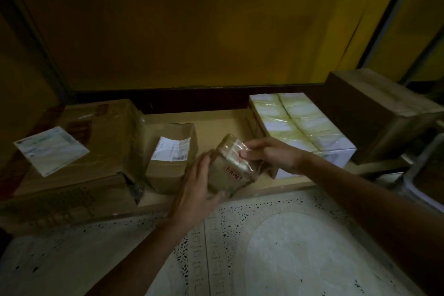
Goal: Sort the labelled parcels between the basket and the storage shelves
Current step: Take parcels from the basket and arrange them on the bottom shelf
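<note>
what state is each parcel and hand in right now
small taped parcel: held tilted between both hands, red writing facing up
left hand: gripping the parcel's near side
right hand: gripping its far end
large brown box: on the shelf, near corner torn open, white label on top
medium brown parcel: on the shelf, top crumpled, labelled
white taped box: closed, wrapped in tape
dark brown box: closed, far right

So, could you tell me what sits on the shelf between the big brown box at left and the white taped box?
In the head view: a small labelled carton, plus the taped parcel both hands hold.
</note>
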`<action>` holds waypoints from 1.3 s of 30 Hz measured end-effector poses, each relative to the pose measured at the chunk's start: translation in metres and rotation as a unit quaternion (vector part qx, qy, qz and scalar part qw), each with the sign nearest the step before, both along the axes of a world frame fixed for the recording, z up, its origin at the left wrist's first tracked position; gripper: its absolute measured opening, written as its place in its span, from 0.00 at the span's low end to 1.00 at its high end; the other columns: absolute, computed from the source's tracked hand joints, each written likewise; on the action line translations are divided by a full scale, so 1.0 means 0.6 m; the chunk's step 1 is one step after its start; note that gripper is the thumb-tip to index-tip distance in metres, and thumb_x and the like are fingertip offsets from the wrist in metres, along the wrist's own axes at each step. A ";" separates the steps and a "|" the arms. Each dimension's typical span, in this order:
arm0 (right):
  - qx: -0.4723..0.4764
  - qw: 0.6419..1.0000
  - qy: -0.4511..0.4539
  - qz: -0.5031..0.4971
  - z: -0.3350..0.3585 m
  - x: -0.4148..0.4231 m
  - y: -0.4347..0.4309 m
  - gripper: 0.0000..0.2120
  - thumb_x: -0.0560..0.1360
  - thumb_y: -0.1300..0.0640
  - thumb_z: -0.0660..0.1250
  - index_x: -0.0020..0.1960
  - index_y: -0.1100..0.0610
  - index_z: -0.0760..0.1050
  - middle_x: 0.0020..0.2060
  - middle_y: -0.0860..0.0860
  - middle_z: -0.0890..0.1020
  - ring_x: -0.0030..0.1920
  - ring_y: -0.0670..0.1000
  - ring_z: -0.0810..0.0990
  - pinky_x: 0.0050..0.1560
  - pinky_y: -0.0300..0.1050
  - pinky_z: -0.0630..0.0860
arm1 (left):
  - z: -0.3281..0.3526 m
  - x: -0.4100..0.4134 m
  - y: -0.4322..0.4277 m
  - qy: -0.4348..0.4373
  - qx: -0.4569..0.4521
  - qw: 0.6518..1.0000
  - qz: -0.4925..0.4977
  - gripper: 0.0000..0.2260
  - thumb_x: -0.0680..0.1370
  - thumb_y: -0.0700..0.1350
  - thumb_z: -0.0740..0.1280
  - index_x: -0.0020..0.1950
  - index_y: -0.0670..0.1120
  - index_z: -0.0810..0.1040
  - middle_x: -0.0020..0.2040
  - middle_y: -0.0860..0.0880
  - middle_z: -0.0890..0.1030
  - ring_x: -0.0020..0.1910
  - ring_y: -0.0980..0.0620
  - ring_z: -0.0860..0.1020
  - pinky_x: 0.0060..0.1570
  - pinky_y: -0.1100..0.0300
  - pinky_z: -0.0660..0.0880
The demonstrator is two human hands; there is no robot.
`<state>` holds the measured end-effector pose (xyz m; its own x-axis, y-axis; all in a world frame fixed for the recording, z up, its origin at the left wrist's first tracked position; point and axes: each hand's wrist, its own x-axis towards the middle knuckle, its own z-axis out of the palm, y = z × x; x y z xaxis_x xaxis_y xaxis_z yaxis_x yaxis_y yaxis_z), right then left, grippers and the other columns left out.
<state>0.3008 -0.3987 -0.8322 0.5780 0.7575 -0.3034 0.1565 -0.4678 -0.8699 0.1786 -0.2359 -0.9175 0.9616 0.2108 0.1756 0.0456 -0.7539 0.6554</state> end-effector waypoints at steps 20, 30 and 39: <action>0.110 0.977 0.003 -0.180 0.033 0.015 -0.116 0.25 0.72 0.61 0.70 0.64 0.51 0.63 0.46 0.56 0.82 0.43 0.55 0.82 0.45 0.54 0.82 | 0.066 0.041 -0.138 -0.035 -0.445 0.874 0.193 0.36 0.65 0.46 0.76 0.67 0.50 0.61 0.52 0.50 0.78 0.46 0.49 0.80 0.45 0.49 0.79; 0.058 0.959 -0.101 -0.259 0.089 0.038 -0.311 0.25 0.66 0.49 0.75 0.59 0.48 0.68 0.51 0.51 0.81 0.44 0.48 0.81 0.41 0.42 0.79 | 0.147 0.137 -0.311 -0.047 -0.544 0.824 0.151 0.19 0.74 0.53 0.67 0.63 0.52 0.69 0.55 0.47 0.80 0.47 0.47 0.80 0.41 0.48 0.78; 0.109 0.939 -0.172 -0.276 0.175 0.023 -0.486 0.41 0.69 0.52 0.74 0.73 0.37 0.54 0.70 0.47 0.67 0.62 0.47 0.73 0.57 0.40 0.75 | 0.250 0.193 -0.496 -0.048 -0.466 0.883 0.025 0.19 0.75 0.56 0.64 0.59 0.52 0.59 0.49 0.46 0.76 0.45 0.46 0.79 0.43 0.52 0.78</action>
